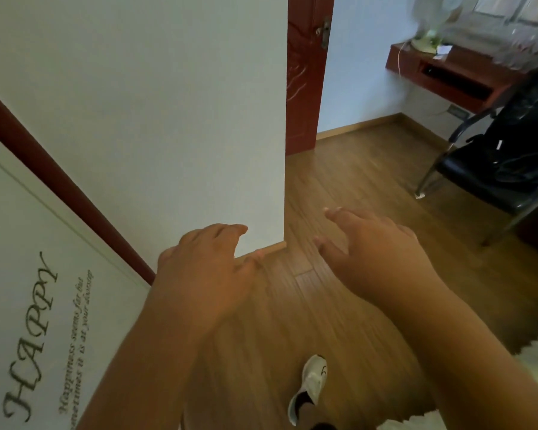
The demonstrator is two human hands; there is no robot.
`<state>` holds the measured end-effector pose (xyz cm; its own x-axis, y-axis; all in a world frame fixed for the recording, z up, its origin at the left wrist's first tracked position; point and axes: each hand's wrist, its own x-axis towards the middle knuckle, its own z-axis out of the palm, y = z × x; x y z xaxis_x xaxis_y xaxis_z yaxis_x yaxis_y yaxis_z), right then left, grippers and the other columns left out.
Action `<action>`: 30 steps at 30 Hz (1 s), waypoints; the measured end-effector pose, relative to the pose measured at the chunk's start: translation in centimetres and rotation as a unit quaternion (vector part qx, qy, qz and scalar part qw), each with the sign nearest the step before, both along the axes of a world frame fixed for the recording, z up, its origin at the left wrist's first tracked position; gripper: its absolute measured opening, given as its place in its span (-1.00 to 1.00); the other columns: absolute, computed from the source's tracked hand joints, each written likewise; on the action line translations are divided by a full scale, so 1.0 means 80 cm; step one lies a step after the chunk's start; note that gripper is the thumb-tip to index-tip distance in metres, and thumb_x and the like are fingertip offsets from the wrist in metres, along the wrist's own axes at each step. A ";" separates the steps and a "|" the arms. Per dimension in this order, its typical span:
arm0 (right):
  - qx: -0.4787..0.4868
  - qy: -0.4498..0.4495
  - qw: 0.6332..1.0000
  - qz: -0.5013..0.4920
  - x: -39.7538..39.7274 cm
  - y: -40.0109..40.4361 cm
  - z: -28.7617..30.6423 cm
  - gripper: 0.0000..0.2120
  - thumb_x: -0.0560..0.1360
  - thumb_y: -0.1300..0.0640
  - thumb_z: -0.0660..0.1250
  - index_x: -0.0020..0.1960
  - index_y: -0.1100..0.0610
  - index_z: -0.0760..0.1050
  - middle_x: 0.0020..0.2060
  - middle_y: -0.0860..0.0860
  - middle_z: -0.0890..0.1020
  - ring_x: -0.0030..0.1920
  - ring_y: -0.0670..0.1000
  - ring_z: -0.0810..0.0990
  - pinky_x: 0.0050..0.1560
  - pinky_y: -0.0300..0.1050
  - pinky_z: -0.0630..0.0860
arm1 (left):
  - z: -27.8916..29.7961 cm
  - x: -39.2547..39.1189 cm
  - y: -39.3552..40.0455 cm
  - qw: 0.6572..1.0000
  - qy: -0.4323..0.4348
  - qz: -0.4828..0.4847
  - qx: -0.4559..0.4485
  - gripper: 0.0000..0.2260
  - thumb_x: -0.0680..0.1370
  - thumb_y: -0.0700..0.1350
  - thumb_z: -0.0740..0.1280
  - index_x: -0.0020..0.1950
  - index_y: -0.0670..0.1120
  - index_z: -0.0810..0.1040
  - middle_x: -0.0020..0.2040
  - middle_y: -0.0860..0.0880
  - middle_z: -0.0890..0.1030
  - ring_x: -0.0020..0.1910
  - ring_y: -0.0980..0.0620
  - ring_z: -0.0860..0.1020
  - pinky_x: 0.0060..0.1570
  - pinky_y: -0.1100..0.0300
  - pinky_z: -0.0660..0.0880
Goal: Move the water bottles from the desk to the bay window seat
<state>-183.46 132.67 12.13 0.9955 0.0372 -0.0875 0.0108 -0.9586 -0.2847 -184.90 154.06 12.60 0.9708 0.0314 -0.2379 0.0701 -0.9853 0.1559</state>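
Observation:
Both of my hands are held out in front of me over the wooden floor [348,181], and neither holds anything. My left hand [205,268] has its fingers loosely curled, near the bottom corner of a white wall [168,119]. My right hand [376,256] is spread with its fingers apart. A reddish-brown desk [448,72] stands at the far upper right, blurred, with a small white fan [429,23] on it. I can make out no water bottles in this blurred view, and no bay window seat is in sight.
A black chair [491,181] with dark items piled on it stands at the right, beside the desk. A red-brown door [305,72] is beyond the wall corner. A white panel lettered "HAPPY" [35,336] fills the lower left. My white shoe [311,386] is below.

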 end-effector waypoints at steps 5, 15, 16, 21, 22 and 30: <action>0.018 -0.004 1.000 0.017 0.114 -0.010 -0.002 -0.41 0.61 -0.35 0.13 0.59 -0.20 0.20 0.55 -0.16 0.37 0.51 0.01 0.40 0.51 0.22 0.27 | 0.012 0.103 -0.021 0.999 -0.036 0.015 0.022 -0.41 0.61 0.37 0.07 0.61 0.23 0.15 0.63 0.12 0.24 0.59 0.00 0.26 0.49 -0.07 0.29; 0.020 -0.022 0.999 -0.046 0.300 -0.120 0.020 -0.41 0.59 -0.35 0.14 0.57 -0.22 0.19 0.53 -0.13 0.39 0.50 0.04 0.41 0.49 0.26 0.30 | 0.031 0.303 -0.130 0.997 -0.064 -0.045 0.002 -0.42 0.61 0.38 0.06 0.60 0.24 0.17 0.62 0.15 0.25 0.57 0.03 0.29 0.50 -0.04 0.28; 0.017 -0.018 0.998 -0.056 0.308 -0.132 0.021 -0.40 0.58 -0.35 0.14 0.57 -0.22 0.18 0.53 -0.12 0.39 0.50 0.04 0.41 0.49 0.26 0.31 | 0.029 0.317 -0.142 0.997 -0.054 -0.056 0.003 -0.42 0.60 0.39 0.06 0.60 0.24 0.18 0.62 0.16 0.25 0.57 0.03 0.29 0.50 -0.04 0.28; 0.008 -0.003 0.994 -0.112 0.345 -0.191 0.021 -0.40 0.60 -0.30 0.15 0.60 -0.19 0.17 0.55 -0.14 0.35 0.50 0.01 0.39 0.50 0.20 0.30 | 0.021 0.397 -0.201 0.992 -0.040 -0.117 0.002 -0.43 0.62 0.37 0.06 0.60 0.21 0.18 0.61 0.13 0.26 0.56 0.02 0.29 0.48 -0.04 0.29; 0.005 0.001 0.992 -0.128 0.354 -0.203 0.019 -0.40 0.61 -0.30 0.15 0.60 -0.19 0.16 0.56 -0.14 0.34 0.52 0.02 0.37 0.51 0.21 0.29 | 0.019 0.414 -0.214 0.990 -0.042 -0.133 0.000 -0.43 0.62 0.36 0.07 0.60 0.20 0.19 0.61 0.12 0.27 0.56 0.01 0.30 0.47 -0.04 0.30; -0.019 0.014 0.972 -0.234 0.445 -0.276 0.006 -0.41 0.61 -0.31 0.14 0.59 -0.20 0.17 0.55 -0.16 0.34 0.53 0.01 0.35 0.48 0.15 0.32 | 0.003 0.559 -0.297 0.965 -0.046 -0.255 -0.050 -0.47 0.64 0.33 0.07 0.58 0.19 0.23 0.56 0.15 0.33 0.53 0.06 0.28 0.43 -0.03 0.32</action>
